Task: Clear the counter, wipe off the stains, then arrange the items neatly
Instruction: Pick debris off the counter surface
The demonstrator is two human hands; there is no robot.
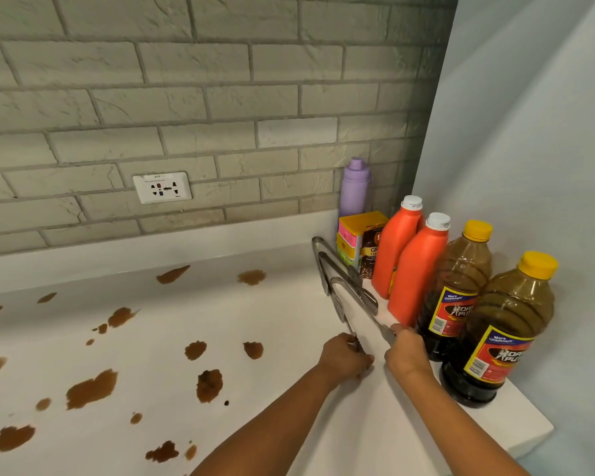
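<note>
**Ana:** Both hands hold metal utensils: the left hand [345, 357] has its fingers curled round the thin handle of a spatula-like tool [340, 309], and the right hand [406, 352] pinches the near end of a pair of steel tongs [352, 286].

**Ben:** Where do they sit on the counter [289, 424]?

**Ana:** At the right end, their far ends just beside the yellow box [349, 231] and the two orange bottles [404, 262]. Two brown bottles with yellow caps [495, 321] stand along the right wall, and a purple flask [355, 187] stands in the corner.

**Ben:** So the step is parking the utensils with the rest?

**Ana:** That is my reading. The brown stains [90, 388] spread across the whole left and middle of the surface, unwiped. To do it well, I'd lay both tools parallel and tight against the bottles, on dry white surface, so a cloth can later sweep freely.

**Ben:** Any risk?

**Ana:** The long tongs could knock an orange bottle if swung. Also keep the tool heads off the nearest stain [253, 349], or they carry the mess along.
</note>
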